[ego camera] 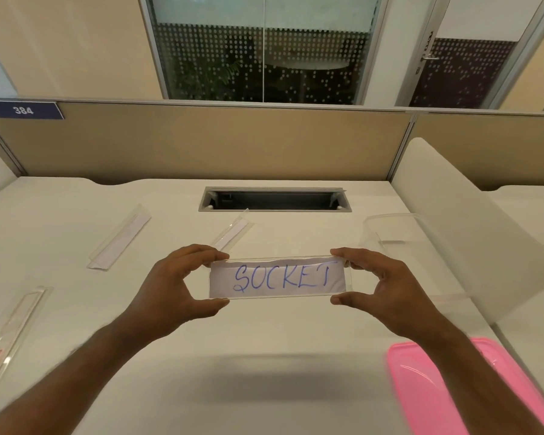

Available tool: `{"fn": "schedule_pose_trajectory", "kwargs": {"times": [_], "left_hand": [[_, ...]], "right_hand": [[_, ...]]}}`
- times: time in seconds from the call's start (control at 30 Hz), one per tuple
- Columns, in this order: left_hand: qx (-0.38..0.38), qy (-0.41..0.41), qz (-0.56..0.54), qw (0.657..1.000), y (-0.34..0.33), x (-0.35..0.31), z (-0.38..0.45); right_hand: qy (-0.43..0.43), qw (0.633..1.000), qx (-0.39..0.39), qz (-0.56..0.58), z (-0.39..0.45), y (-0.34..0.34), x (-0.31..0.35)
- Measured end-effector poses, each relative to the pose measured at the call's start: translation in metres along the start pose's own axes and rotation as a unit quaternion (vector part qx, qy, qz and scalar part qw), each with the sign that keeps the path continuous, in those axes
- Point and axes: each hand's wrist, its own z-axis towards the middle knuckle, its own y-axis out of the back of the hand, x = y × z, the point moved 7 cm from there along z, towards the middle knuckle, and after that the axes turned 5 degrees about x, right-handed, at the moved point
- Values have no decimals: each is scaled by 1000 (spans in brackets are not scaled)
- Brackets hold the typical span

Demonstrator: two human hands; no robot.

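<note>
Head view: clear label holder [278, 277] with paper reading "SOCKET" held up above bench [264, 356], facing camera. Left hand [173, 287] grip pinches its left end, right hand [387, 285] grip pinches right end. Pink lid [421, 387] lower right.

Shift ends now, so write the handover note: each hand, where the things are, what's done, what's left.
Left hand: pinches the left end of the clear label holder.
Right hand: pinches its right end.
Holder is held above the desk, with the slip reading SOCKET inside.
Done: slip is in.
Left: probably setting it down; other holders lie on the desk.
</note>
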Motion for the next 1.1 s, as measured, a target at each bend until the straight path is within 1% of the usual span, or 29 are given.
{"fn": "schedule_pose_trajectory", "kwargs": {"times": [0.13, 0.27, 0.37, 0.43, 0.57, 0.67, 0.77, 0.83, 0.93, 1.1], "left_hand": [[-16, 21, -27, 999, -26, 0, 7], [-87, 71, -76, 991, -56, 7, 6], [-113, 125, -44, 985, -89, 21, 6], [-95, 159, -1, 983, -117, 31, 7], [-33, 170, 85, 981, -173, 41, 19], [33, 198, 109, 973, -212, 53, 27], [69, 208, 135, 966, -237, 62, 30], [86, 202, 168, 961, -248, 65, 30], [94, 193, 210, 954, -253, 69, 32], [98, 188, 231, 950, -255, 72, 31]], "right_hand": [[2, 1000, -21, -8, -7, 16, -12], [-15, 997, -78, -16, -18, 45, -34], [-38, 991, -125, -30, -25, 72, -56], [-49, 984, -157, -61, -30, 89, -67], [-96, 963, -224, -115, -42, 122, -85], [-130, 941, -267, -165, -50, 142, -96], [-169, 916, -296, -211, -59, 157, -111], [-190, 906, -299, -230, -61, 163, -122], [-218, 899, -281, -255, -57, 163, -135], [-237, 896, -244, -286, -46, 147, -150]]}}
